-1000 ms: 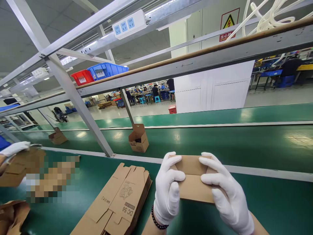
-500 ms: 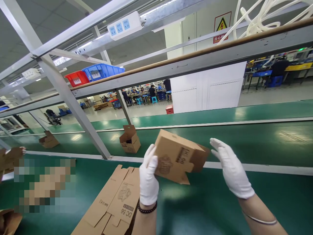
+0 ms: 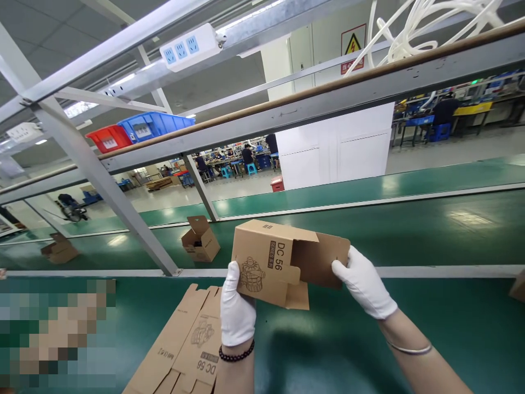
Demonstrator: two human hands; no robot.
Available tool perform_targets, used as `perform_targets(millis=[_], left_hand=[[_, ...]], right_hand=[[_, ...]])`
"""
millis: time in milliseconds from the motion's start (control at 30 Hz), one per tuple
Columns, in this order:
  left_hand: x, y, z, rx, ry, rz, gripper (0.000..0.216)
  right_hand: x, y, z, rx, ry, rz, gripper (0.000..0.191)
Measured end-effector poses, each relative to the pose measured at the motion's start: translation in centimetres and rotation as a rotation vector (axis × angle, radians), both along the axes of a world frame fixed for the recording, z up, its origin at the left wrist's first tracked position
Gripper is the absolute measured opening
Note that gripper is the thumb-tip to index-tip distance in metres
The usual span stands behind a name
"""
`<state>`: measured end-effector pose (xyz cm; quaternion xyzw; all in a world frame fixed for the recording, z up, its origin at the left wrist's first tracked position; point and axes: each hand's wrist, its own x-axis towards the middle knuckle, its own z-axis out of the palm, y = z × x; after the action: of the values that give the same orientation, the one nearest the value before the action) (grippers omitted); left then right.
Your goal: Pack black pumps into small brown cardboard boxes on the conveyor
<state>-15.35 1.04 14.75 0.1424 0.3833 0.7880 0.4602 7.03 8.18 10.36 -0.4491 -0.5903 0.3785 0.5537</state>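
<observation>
I hold a small brown cardboard box (image 3: 268,260) printed "DC 56" above the green table (image 3: 353,339). My left hand (image 3: 237,309), in a white glove, grips its lower left corner. My right hand (image 3: 363,283), also gloved, holds the open flap at the box's right end. The box lies on its side with its open end facing right. Below my left hand lies a stack of flat, unfolded cartons (image 3: 192,350) with the same print.
Two folded open boxes (image 3: 200,239) (image 3: 60,249) sit on the green conveyor belt beyond a metal rail. A slanted metal post (image 3: 106,197) rises at left. Red and blue bins (image 3: 141,128) rest on the overhead shelf. Another box edge (image 3: 517,284) shows at right.
The box has been turned from end-on to its printed side facing me. My right hand came off it, then took hold of the right flap. The view has shifted right.
</observation>
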Motion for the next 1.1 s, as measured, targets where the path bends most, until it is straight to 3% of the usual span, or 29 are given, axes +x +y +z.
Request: perform_targets(millis=[67,200,300,433,633,867,1100], left_hand=[[-0.2,0.2,0.1,-0.009,-0.015,0.004,0.032],[-0.9,1.1,0.0,-0.012,-0.034,-0.001,0.029],[-1.4,1.8,-0.3,-0.004,-0.041,-0.008,0.029],[-1.5,2.2,-0.4,-0.02,-0.061,-0.014,0.028],[-1.4,2.2,-0.4,-0.021,-0.07,-0.009,0.028],[-1.3,2.2,-0.2,-0.03,-0.105,-0.01,0.029],[-1.1,2.4,0.0,-0.033,-0.122,-0.016,0.028]], right_hand=[[0.3,0.0,0.2,-0.019,-0.019,0.053,0.05],[1.4,-0.3,1.3,-0.14,0.01,0.345,0.057],[2.0,-0.4,1.7,-0.187,0.077,0.465,0.059],[2.1,-0.1,1.4,-0.196,0.134,0.486,0.055],[2.2,0.5,0.6,-0.213,0.081,0.388,0.051],[2.4,0.5,0.2,-0.262,0.192,0.601,0.06],[1.8,0.8,-0.7,-0.329,0.421,0.683,0.054]])
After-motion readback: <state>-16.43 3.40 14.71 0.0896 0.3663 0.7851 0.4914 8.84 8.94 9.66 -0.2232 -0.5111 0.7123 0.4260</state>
